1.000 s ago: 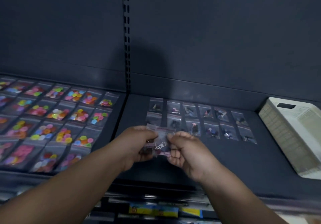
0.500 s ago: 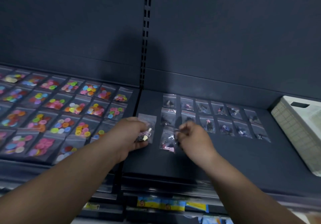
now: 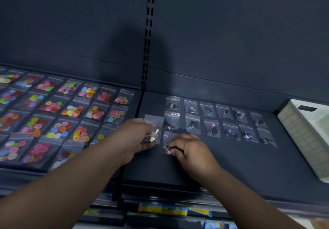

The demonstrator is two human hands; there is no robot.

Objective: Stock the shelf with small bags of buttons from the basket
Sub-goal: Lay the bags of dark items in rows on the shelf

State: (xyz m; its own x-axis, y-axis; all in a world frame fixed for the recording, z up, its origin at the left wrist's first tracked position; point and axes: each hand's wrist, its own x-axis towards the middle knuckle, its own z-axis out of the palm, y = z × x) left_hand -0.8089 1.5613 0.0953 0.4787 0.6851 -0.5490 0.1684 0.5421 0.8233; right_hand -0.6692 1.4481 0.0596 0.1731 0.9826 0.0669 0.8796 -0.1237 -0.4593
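My left hand (image 3: 137, 136) grips a small clear bag (image 3: 154, 132) of dark and pale pieces, held just over the dark shelf (image 3: 231, 161). Right beside it, my right hand (image 3: 188, 148) pinches a second clear bag (image 3: 168, 145) with pink and dark pieces, low on the shelf at the left end of a third row. Two rows of similar small bags (image 3: 213, 120) lie behind my hands. The white basket (image 3: 302, 134) stands at the shelf's right end.
The neighbouring shelf section on the left is covered with several bags of bright coloured buttons (image 3: 58, 115). A slotted upright (image 3: 148, 33) divides the two sections. Lower shelves with yellow and blue packets (image 3: 167, 209) show beneath the front edge.
My hands held bags together in front of the shelf, then parted. Each now has one bag, moved forward and down to the shelf surface.
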